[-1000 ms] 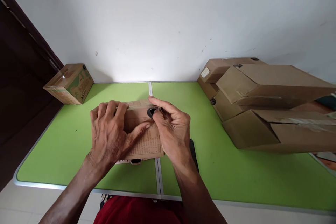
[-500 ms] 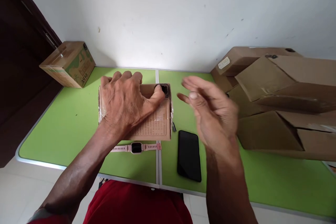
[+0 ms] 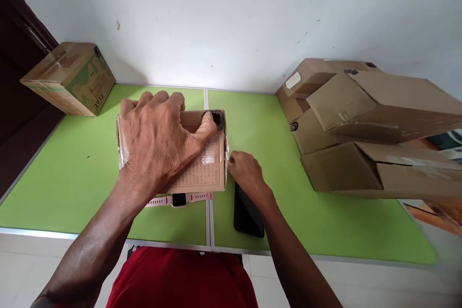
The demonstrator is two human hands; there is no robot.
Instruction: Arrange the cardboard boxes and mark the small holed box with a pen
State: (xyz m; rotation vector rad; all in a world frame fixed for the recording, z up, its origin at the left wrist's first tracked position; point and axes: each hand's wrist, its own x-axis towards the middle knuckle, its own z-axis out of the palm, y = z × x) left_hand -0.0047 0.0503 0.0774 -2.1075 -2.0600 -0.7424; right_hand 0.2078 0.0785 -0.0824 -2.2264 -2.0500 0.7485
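My left hand point(image 3: 155, 139) grips a small cardboard box point(image 3: 202, 173) from above. Its fingers reach over the far side, and the thumb presses at a dark-edged hole near the far right corner. Close beside the box's right side, my right hand point(image 3: 247, 171) is low over the table with its fingers curled together; whatever they hold, if anything, is hidden. Partly under that hand and wrist lies a black smartphone point(image 3: 247, 216). A pink-strapped smartwatch point(image 3: 179, 199) rests along the box's near edge.
The green table point(image 3: 252, 115) stands against a white wall. At the far left is a taped cardboard box point(image 3: 68, 79) with green print. Several brown cartons point(image 3: 397, 106), some with flaps up, are piled on the right.
My right hand has come down and left from the air above the phone to the box's right side, its fingers closing. My left hand keeps its grip. The view has shifted slightly.
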